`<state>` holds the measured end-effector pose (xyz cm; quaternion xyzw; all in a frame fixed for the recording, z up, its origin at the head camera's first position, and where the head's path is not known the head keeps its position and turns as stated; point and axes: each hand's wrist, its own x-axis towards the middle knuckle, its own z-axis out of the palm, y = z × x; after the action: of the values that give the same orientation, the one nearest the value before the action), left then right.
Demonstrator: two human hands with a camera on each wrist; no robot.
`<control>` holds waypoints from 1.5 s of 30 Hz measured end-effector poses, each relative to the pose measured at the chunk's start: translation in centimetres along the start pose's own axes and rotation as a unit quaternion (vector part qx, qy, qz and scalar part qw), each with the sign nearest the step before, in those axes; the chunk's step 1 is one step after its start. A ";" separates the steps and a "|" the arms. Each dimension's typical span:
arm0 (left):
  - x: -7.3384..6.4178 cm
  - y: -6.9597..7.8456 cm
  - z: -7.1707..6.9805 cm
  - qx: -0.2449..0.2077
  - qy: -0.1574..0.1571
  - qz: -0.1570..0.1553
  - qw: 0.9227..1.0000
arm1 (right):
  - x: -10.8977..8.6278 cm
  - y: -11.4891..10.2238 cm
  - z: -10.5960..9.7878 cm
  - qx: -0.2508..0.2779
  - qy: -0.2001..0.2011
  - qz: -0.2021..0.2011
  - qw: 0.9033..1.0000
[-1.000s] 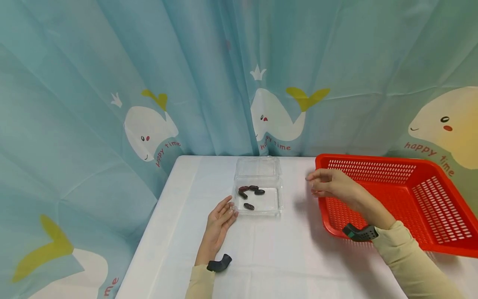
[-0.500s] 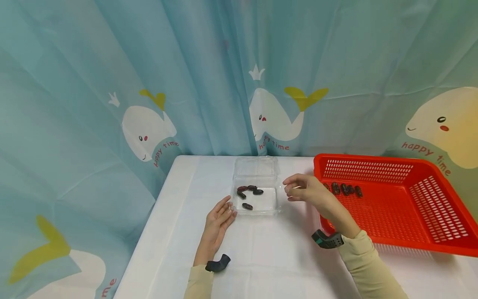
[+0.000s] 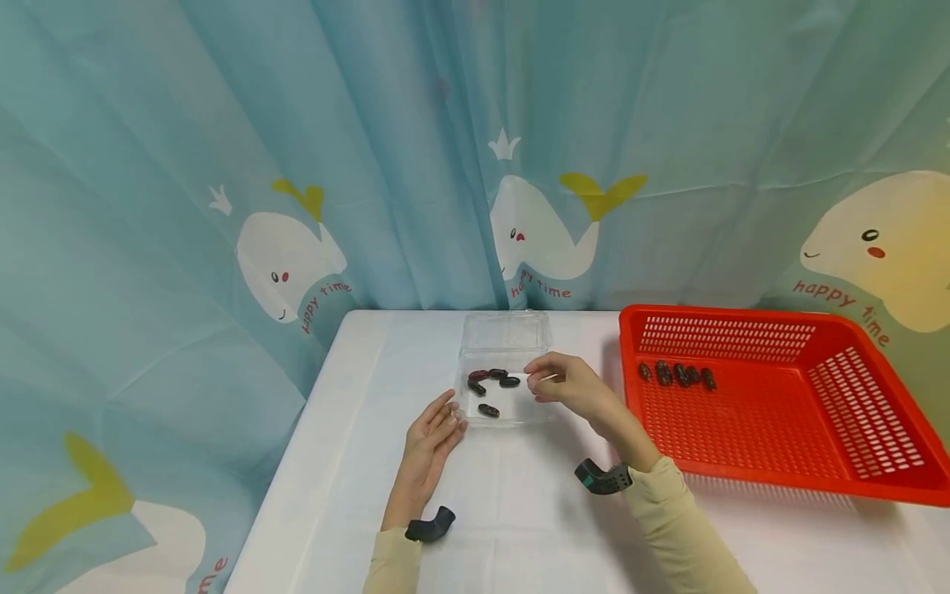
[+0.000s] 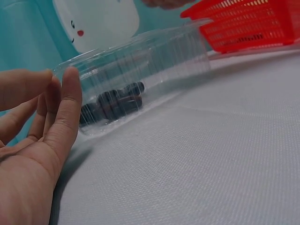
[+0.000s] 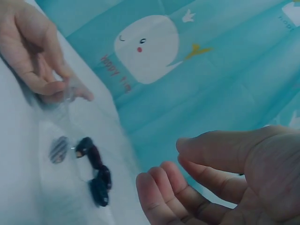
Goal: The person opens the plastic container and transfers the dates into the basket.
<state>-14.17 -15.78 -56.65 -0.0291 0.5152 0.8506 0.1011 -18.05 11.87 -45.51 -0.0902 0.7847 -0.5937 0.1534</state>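
Both hands at the clear plastic clamshell box (image 3: 505,422); work judged about half done.
Left hand (image 3: 430,441) pinches the box's near-left corner; right hand (image 3: 575,388), visibly empty, thumb parted from bent fingers, hovers at its right side. Five dark date-like pieces (image 3: 509,382) inside appear left; right of the box, a red basket (image 3: 750,417) holds five similar pieces (image 3: 681,374), apparently done.

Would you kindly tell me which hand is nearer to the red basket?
Right. The right hand is left of the red basket; the left hand is farther left, at the clear box.
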 end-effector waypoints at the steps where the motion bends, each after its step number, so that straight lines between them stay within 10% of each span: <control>1: 0.0 0.0 0.0 -0.002 0.001 0.000 1.000 | 0.2 0.1 0.3 0.001 0.001 0.005 1.000; 45: 0.1 0.0 0.0 -0.010 -0.001 -0.005 1.000 | 5.3 1.4 8.0 -0.213 -0.002 0.079 0.974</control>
<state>-14.25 -15.83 -56.65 -0.0318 0.5061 0.8553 0.1059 -20.15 3.28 -49.60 -0.0603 0.8973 -0.3990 0.1788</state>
